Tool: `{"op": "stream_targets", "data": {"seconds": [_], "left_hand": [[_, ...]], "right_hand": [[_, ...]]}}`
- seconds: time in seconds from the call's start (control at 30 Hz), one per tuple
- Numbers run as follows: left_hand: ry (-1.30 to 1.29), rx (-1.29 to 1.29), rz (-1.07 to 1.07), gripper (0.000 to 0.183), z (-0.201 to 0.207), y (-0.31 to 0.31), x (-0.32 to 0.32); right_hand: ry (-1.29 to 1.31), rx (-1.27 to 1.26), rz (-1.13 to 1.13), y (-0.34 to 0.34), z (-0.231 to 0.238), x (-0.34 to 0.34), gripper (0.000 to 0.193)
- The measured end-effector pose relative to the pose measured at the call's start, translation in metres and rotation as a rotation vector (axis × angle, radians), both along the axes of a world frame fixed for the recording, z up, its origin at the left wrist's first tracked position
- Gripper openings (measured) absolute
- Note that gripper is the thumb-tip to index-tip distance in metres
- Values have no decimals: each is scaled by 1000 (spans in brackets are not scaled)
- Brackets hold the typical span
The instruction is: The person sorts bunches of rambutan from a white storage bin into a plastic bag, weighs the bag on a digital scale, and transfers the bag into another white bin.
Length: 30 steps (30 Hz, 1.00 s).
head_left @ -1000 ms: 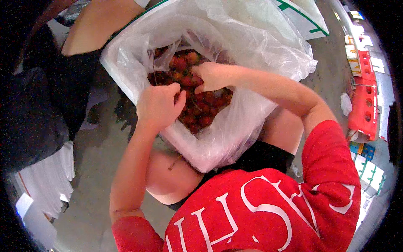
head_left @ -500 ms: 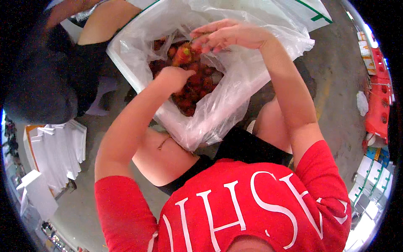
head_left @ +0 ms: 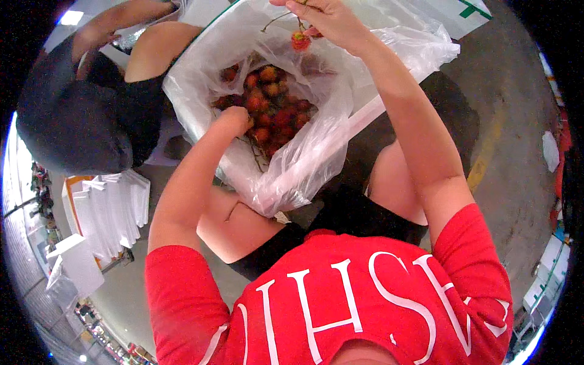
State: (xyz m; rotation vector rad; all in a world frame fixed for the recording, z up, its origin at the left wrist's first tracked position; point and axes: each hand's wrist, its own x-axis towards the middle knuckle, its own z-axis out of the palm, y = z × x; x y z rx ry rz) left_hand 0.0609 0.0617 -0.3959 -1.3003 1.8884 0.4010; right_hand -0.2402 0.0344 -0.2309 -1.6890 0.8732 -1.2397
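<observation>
Spiky red rambutans (head_left: 267, 106) lie heaped in a clear plastic bag (head_left: 401, 45) that lines a white box in front of me. My right hand (head_left: 331, 23) is raised over the far side of the bag, its fingers closed on a thin rambutan stem (head_left: 277, 23). One red rambutan (head_left: 300, 41) hangs just below those fingers. Down at the left of the heap, my left hand (head_left: 235, 120) has its fingers curled among the fruit; what they grip is hidden. Bare twigs (head_left: 258, 157) stick out below it.
Another person in dark clothes (head_left: 79, 115) sits close on the left. White foam sheets (head_left: 112, 210) stand stacked at the lower left. A white box with green marks (head_left: 459, 15) lies beyond the bag, and a white scrap (head_left: 550, 151) is on the floor at right.
My right hand has moved up and away from the heap, with a stem and a rambutan hanging from it. My left hand has shifted slightly left and down. More of the heap shows.
</observation>
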Motion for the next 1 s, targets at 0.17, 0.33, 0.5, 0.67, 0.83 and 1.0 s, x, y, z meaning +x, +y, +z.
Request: {"op": "stream_targets", "data": {"seconds": [0.17, 0.33, 0.5, 0.67, 0.83, 1.0], "left_hand": [[96, -161, 26, 73, 10, 27, -43], [91, -51, -349, 39, -11, 26, 1], [92, -42, -648, 30, 8, 43, -54], [203, -130, -902, 19, 1, 23, -29], [938, -258, -140, 22, 79, -1, -45], [1013, -249, 281, 27, 169, -30, -50]], "right_hand": [[-158, 46, 17, -10, -29, -17, 31], [-131, 41, 78, -12, -9, 4, 29], [-32, 37, 84, -2, -10, -21, 29], [-52, 60, 116, 3, -8, -15, 32], [-23, 114, -6, 1, -10, -31, 31], [81, 30, 14, 14, -2, -15, 30]]}}
